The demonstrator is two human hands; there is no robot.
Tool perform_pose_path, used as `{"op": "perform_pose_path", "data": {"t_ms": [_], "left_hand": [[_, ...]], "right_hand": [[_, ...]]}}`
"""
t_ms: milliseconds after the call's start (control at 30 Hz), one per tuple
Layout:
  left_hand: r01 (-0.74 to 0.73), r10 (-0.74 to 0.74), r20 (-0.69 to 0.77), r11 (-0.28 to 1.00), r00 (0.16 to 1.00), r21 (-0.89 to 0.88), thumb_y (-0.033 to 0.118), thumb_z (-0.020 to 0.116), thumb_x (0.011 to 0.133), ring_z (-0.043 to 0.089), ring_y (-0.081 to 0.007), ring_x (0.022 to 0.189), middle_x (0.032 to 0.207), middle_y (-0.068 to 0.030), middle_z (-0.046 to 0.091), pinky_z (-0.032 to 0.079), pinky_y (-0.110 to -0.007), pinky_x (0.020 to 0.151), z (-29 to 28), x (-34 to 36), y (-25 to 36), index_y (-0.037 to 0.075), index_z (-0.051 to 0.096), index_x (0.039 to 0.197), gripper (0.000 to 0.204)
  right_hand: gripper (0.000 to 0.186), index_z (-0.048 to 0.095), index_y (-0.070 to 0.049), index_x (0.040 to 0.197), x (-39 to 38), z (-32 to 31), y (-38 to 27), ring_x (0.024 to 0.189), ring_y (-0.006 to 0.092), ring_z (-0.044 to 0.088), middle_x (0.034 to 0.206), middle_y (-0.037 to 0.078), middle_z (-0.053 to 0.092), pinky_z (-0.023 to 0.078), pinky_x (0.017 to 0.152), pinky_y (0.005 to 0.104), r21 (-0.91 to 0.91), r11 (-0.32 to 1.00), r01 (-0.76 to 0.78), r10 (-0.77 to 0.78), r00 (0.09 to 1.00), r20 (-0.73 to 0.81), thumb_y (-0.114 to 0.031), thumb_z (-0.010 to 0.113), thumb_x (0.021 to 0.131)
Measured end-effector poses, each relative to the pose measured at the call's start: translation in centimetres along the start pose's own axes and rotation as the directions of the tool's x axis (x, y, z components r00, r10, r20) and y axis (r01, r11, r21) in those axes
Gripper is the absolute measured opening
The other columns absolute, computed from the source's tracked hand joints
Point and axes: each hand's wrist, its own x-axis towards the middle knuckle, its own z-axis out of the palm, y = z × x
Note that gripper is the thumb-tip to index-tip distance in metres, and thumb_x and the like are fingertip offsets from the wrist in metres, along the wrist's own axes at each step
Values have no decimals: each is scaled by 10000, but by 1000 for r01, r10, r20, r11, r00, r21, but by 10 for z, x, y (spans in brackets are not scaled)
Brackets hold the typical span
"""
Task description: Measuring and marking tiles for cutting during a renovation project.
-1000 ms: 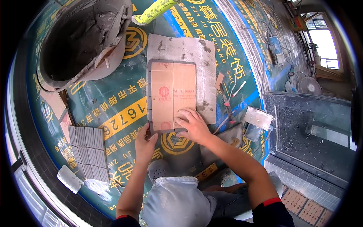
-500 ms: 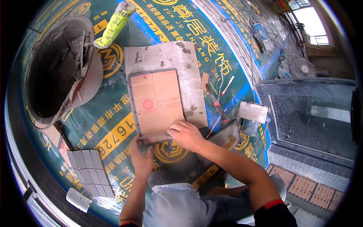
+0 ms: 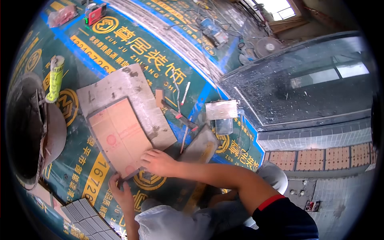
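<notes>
Beneath a right hand (image 3: 158, 162) with loosely bent, unclamped fingers, just past a left hand (image 3: 122, 194) with parted, seemingly empty ones, watch that brown-faced panel (image 3: 119, 131), liable to skew under uneven pressure.

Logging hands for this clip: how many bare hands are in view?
2: the left hand by the lower corner of the brown cardboard, the right hand on its lower edge. No others show.
</notes>
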Motion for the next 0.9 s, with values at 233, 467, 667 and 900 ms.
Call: {"op": "perform_pose_path", "data": {"t_ms": [233, 467, 667, 900], "left_hand": [[-101, 118, -37, 947, 992, 306, -12, 618, 906, 538, -362, 1231, 1344, -184, 512, 443, -449, 1043, 10, 7, 28, -13, 559, 1266, 365], [-478, 360, 331, 769, 872, 424, -8, 697, 870, 548, -437, 1246, 1341, -241, 563, 465, -490, 1025, 53, 30, 45, -11, 551, 1289, 445], [-807, 514, 626, 306, 587, 505, 221, 722, 925, 530, -371, 1367, 1499, -181, 528, 407, -565, 1162, 78, 64, 24, 167, 491, 1511, 632], [-941, 586, 738, 159, 334, 299, 329, 320, 1108, 390, -376, 1495, 1648, -160, 372, 344, -520, 1207, 57, 96, 4, 152, 357, 1615, 539]], "right_hand": [[241, 608, -84, 1032, -66, -91, 91, 953, 350, 677, 1050, 128, 621, 571, 774, 467, -32, 968, -250, 241, 882, 406, -306, 649, 947], [367, 682, -103, 1231, -227, -264, 134, 1094, 390, 676, 1171, 196, 698, 544, 944, 491, -340, 554, -760, 829, 542, 137, -364, 655, 975], [390, 695, -86, 1136, -360, -276, 60, 1046, 421, 683, 1045, 204, 722, 551, 882, 522, -298, 196, -934, 977, 159, 143, -429, 658, 954], [399, 699, -48, 1107, -385, -209, 50, 1008, 421, 682, 1032, 204, 712, 552, 826, 527, -322, 500, -804, 808, 299, 507, -399, 702, 917]]}}
